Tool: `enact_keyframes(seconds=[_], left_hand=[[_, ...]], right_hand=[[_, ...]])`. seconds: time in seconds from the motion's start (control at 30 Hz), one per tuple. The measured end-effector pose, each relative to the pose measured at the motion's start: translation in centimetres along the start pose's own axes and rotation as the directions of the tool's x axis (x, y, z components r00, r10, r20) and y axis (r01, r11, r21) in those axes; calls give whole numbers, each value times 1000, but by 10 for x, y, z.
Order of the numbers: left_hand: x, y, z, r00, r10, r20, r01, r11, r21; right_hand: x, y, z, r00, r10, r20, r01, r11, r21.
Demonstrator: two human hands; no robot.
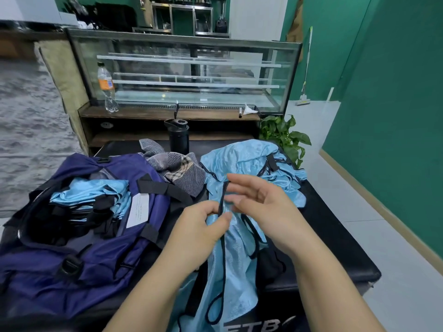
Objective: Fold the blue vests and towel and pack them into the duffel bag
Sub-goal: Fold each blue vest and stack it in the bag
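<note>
Left hand (206,226) pinches black trim of a blue vest (236,255) draped off the bench front, right of the duffel bag (79,267). Right hand (261,207) relaxed, fingers spread, holding nothing. Folded vests (96,194) already in bag; towel (177,168) crumpled behind it, more vests (249,159) beyond. Step: straightening vest for folding. Next likely needs right hand gripping opposite edge.
</note>
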State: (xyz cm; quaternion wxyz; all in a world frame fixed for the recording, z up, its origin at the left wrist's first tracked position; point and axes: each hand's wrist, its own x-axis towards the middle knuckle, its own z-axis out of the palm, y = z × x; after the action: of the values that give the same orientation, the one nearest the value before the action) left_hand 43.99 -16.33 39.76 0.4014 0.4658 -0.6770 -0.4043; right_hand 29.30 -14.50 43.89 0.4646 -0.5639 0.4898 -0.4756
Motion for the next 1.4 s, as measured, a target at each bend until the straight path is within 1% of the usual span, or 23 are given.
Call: enact_keyframes(seconds=[0.07, 0.13, 0.2, 0.27, 0.33, 0.37, 0.4, 0.47, 0.53, 0.57, 0.63, 0.7, 0.77, 0.8, 0.87, 0.9, 0.93, 1.0, 1.1, 1.17, 1.23, 1.3, 1.4], left_hand=[[0, -1, -7, 1000, -29, -4, 28, 985, -171], [1, -1, -12, 998, -64, -15, 55, 944, -324], [2, -2, -16, 998, -55, -17, 45, 928, -371], [4, -3, -18, 1000, -28, 1, 26, 920, -391], [4, -4, -18, 999, -12, 39, 28, 896, -442], [3, -4, -18, 998, -6, 56, 31, 889, -456], [2, -5, -17, 998, 1, 68, 30, 889, -457], [1, -5, -19, 997, 20, 80, 18, 895, -446], [-1, -4, -22, 997, 16, 78, 20, 898, -440], [-2, -4, -23, 997, 14, 76, 20, 903, -429], [-1, -7, -26, 998, -1, 65, 26, 921, -388], [1, -11, -25, 999, -25, 47, 40, 935, -352], [2, -13, -22, 999, -14, 36, 25, 942, -334], [3, -14, -21, 999, -12, 30, 21, 947, -322], [3, -13, -18, 1000, -13, 19, 18, 949, -313], [2, -13, -18, 1000, -16, 12, 19, 950, -313], [2, -13, -17, 1000, -20, 3, 20, 949, -315], [0, -13, -18, 1000, -13, -22, 5, 944, -330], [-1, -8, -17, 999, 9, -36, -22, 930, -368], [-1, -5, -14, 998, 12, -65, -38, 911, -411], [-1, -4, -14, 996, -11, -90, -31, 892, -450], [-3, -3, -17, 998, 14, -63, -41, 888, -458], [-5, 0, -20, 997, 76, 16, -64, 924, -376]], right_hand=[[1, 4, -5, 997, 17, -80, -25, 995, -95], [0, 9, -12, 984, 62, -169, -102, 966, -238], [-1, 14, -16, 976, 118, -185, -173, 933, -315], [-2, 15, -15, 978, 175, -117, -199, 948, -248], [-3, 14, -9, 981, 190, 23, -189, 981, -49], [-2, 14, -6, 985, 162, 65, -165, 985, 50], [-2, 13, -4, 990, 122, 73, -129, 985, 111], [-2, 12, -2, 998, 45, 36, -51, 984, 173], [0, 11, -4, 1000, 13, 7, -15, 975, 223], [0, 11, -6, 1000, 2, 14, -6, 970, 243], [-1, 10, -8, 998, -23, 51, 9, 968, 249], [-1, 9, -9, 996, -31, 79, 13, 976, 218], [-1, 10, -8, 997, -32, 77, 17, 983, 182], [-1, 11, -6, 998, -34, 51, 25, 984, 174], [1, 13, -3, 997, -44, -68, 56, 982, 182], [2, 15, -4, 991, -36, -132, 64, 975, 213], [3, 16, -5, 986, -20, -165, 63, 963, 262], [3, 17, -9, 990, -7, -139, 48, 954, 297], [2, 18, -15, 997, -23, -71, 39, 971, 237], [2, 18, -17, 998, -34, -46, 43, 973, 227], [1, 17, -18, 999, -41, -29, 47, 976, 212], [-1, 14, -20, 999, -45, -23, 48, 980, 192], [-3, 14, -25, 998, -55, -22, 58, 987, 151]])
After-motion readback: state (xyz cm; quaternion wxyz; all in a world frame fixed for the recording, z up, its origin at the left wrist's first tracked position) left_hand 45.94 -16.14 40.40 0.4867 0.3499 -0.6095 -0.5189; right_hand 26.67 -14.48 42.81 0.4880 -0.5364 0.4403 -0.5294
